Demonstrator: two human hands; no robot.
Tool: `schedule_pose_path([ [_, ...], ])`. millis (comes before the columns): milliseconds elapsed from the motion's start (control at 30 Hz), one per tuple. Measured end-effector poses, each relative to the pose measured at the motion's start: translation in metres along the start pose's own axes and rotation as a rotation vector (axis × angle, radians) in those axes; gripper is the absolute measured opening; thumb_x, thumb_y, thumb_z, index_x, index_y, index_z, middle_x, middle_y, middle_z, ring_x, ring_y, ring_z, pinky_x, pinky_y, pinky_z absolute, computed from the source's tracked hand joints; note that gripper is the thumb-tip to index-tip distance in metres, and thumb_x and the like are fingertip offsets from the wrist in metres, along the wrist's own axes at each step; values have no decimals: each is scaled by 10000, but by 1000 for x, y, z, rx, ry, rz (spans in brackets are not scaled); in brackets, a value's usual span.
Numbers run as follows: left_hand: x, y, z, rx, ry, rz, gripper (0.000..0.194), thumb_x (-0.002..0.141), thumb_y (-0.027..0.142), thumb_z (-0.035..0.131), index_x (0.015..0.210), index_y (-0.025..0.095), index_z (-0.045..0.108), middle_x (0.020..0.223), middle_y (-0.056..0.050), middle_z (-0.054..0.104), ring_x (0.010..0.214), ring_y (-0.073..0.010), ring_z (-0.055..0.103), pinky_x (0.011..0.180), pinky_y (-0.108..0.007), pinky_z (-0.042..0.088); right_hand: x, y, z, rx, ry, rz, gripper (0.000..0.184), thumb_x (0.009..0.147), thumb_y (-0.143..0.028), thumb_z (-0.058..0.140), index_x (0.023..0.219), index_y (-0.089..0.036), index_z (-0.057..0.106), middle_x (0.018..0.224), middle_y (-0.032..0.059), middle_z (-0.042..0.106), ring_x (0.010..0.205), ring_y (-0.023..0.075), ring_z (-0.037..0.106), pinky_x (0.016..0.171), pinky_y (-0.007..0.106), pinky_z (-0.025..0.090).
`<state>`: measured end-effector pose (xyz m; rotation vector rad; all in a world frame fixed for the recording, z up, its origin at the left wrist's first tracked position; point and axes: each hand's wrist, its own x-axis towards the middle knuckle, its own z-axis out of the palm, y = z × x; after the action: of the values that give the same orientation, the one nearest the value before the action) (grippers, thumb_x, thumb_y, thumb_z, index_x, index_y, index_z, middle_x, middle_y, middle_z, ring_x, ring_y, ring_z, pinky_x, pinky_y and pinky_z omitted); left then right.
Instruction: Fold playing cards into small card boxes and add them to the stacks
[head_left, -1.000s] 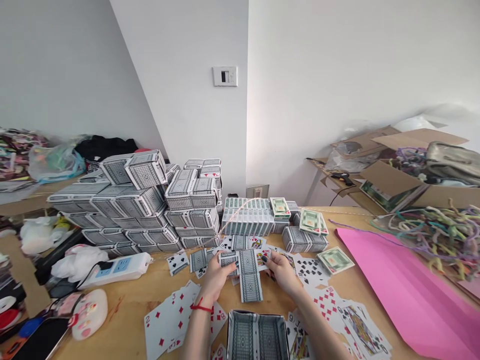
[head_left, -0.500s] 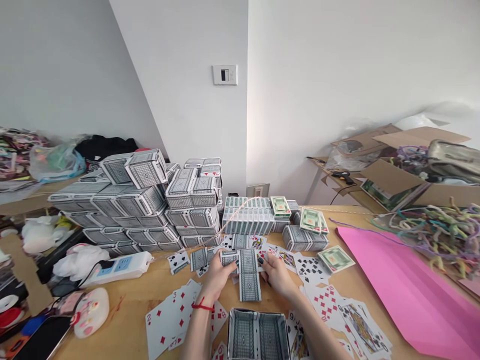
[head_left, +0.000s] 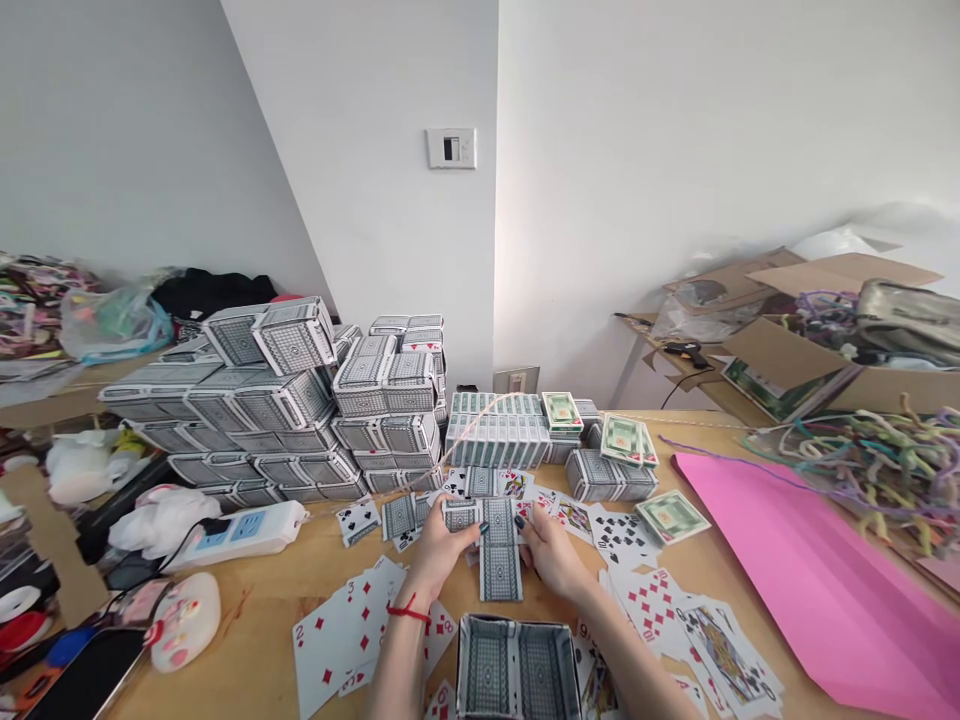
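In the middle of the table, a piece made of joined playing cards [head_left: 500, 560] lies with its grey patterned backs up. One card strip runs lengthwise and another card sticks out to the left. My left hand [head_left: 442, 540] pinches that left card, its thumb on top pointing to the strip. My right hand [head_left: 551, 545] grips the piece at its right edge, thumb above and fingers partly hidden underneath. Nearer to me stands an open-topped box of cards [head_left: 517, 670], with card backs lining its inside. A face-down card [head_left: 481, 482] lies just beyond the piece.
Stacked card-covered blocks [head_left: 270, 410] rise at the back left. Green card packs [head_left: 626, 440] and a row of packs [head_left: 497, 430] stand behind. Loose cards [head_left: 341, 640] lie around both arms. A power strip [head_left: 247, 535] is on the left, pink paper [head_left: 810, 570] on the right.
My left thumb has shifted slightly to the right, onto the edge of the lengthwise strip. Otherwise the hands and the card piece stay nearly where they were.
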<state>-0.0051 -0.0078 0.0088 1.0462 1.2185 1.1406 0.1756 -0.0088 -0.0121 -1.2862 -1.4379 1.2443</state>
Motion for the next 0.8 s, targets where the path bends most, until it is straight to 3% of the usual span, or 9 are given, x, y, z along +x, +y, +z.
schedule_pose_path([
  [133, 1, -1, 0, 23, 18, 13, 326, 575, 269, 706, 798, 209, 476, 699, 32, 609, 642, -136, 581, 643, -235, 440, -1, -1, 0, -121, 53, -76, 85, 790, -313, 437, 759, -237, 462, 679, 5, 577, 662, 181, 536, 595, 275, 399],
  [300, 1, 0, -1, 20, 20, 6, 332, 572, 263, 713, 800, 207, 477, 703, 31, 615, 651, -144, 581, 647, -238, 438, -2, -4, 0, -239, -7, -84, 91, 824, -312, 376, 831, -236, 426, 751, 21, 574, 772, 194, 544, 679, 292, 406],
  [500, 1, -4, -1, 40, -8, 23, 302, 630, 240, 673, 848, 206, 467, 724, 26, 621, 660, -147, 593, 660, -261, 447, -2, -5, 1, -390, -28, -46, 80, 843, -305, 325, 806, -235, 336, 752, 19, 554, 720, 186, 546, 662, 297, 415],
  [800, -1, 5, 3, -20, 26, 1, 322, 585, 221, 707, 831, 197, 501, 799, 3, 655, 723, -161, 615, 712, -282, 462, -2, -8, 3, -476, -31, -31, 46, 844, -260, 318, 810, -231, 308, 703, 17, 556, 644, 174, 547, 583, 268, 400],
])
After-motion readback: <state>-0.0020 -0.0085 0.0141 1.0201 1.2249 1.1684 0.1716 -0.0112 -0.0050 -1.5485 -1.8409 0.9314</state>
